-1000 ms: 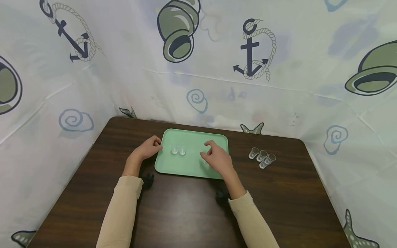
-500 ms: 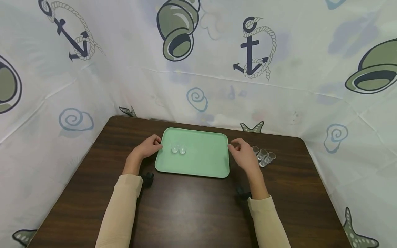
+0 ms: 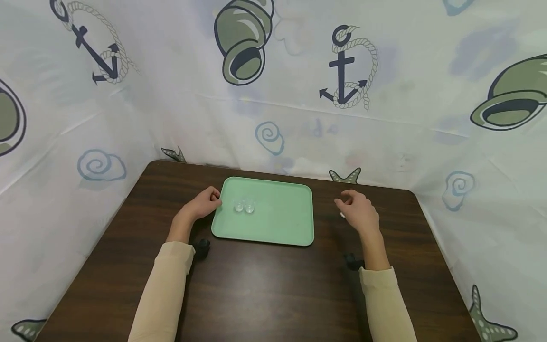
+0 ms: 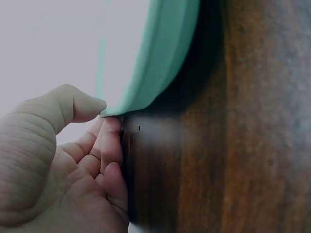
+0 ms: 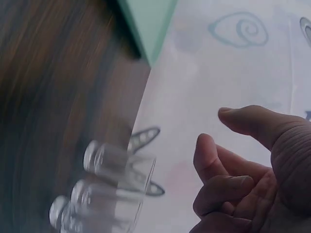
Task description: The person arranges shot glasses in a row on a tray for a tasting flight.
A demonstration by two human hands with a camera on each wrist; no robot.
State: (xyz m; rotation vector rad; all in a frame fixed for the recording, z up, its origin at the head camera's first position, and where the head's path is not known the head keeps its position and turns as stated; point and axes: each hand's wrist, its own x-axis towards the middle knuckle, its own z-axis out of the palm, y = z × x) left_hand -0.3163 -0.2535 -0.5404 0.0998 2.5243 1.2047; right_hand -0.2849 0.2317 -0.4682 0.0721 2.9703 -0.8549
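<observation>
My left hand [image 3: 201, 204] pinches the left rim of the pale green tray [image 3: 279, 213]; in the left wrist view the thumb lies on the edge with curled fingers below it. Two small clear cups [image 3: 249, 208] stand side by side on the left half of the tray. To the right of the tray, my right hand [image 3: 360, 213] is over the table with thumb and forefinger apart and nothing between them. Several clear cups [image 5: 116, 165] stand close to it in the right wrist view. From the head, that hand hides nearly all of them.
The dark brown wooden table [image 3: 260, 289] has rounded far corners. Behind it and along both sides hangs a white curtain [image 3: 299, 137] printed with anchors and shells. A black wrist device [image 3: 202, 249] shows below the left wrist, another [image 3: 353, 262] below the right.
My right hand has moved right, from above the tray, past its right edge, to over the group of cups. The left hand has stayed at the tray's left rim.
</observation>
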